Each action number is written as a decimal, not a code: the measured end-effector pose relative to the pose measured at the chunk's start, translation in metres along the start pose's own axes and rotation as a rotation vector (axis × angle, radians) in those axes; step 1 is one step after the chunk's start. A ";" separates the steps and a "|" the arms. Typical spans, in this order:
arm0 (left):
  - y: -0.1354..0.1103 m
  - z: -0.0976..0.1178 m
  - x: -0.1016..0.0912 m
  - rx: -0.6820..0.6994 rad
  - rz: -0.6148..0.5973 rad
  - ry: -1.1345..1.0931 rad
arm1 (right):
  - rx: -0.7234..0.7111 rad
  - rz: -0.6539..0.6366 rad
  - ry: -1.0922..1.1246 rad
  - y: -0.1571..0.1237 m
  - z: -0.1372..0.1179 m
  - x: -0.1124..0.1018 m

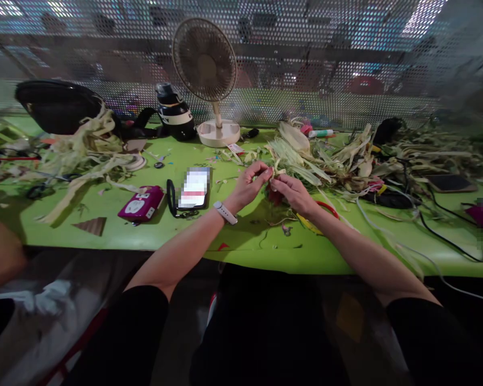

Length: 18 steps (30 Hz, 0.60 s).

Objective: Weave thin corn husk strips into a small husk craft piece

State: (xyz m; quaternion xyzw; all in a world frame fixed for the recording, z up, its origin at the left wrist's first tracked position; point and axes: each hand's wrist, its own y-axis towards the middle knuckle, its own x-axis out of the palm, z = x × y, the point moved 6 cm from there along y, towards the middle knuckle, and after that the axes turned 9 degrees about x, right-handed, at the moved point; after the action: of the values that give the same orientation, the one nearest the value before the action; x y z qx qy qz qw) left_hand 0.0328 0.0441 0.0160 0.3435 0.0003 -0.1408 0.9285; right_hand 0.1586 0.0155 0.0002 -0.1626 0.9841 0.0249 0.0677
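My left hand [250,185] and my right hand [292,190] meet over the green table, both with fingers pinched. Between their fingertips is a pale corn husk strip [279,170], partly covered by the fingers. Below it hangs a dark reddish bundle [275,197], too shadowed to make out clearly. Just behind the hands lies a heap of pale corn husks [295,147]. Under my right forearm show a yellow loop [309,224] and a red loop [329,209], perhaps scissor handles. A pale watch band circles my left wrist.
A fan [218,133] and a black bottle [176,118] stand at the back. Left of my hands lie a lit phone [195,187], a magenta case [141,205] and more husks [88,142]. Cables [443,212] cross the right side. Another person's arm [2,252] is at far left.
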 end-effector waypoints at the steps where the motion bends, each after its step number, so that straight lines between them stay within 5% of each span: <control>1: 0.000 0.000 0.000 0.003 0.001 0.007 | -0.015 0.013 0.000 0.001 -0.001 -0.001; 13: 0.004 0.005 -0.010 0.027 -0.007 0.118 | -0.008 -0.007 -0.062 0.004 0.007 -0.003; 18: 0.005 0.003 -0.004 0.084 -0.150 0.214 | -0.444 0.591 -0.489 -0.017 -0.028 -0.037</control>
State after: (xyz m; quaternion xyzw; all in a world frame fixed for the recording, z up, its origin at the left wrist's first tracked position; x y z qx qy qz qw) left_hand 0.0303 0.0466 0.0216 0.3943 0.1193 -0.1724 0.8947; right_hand 0.1950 0.0090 0.0325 0.1260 0.9142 0.2915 0.2518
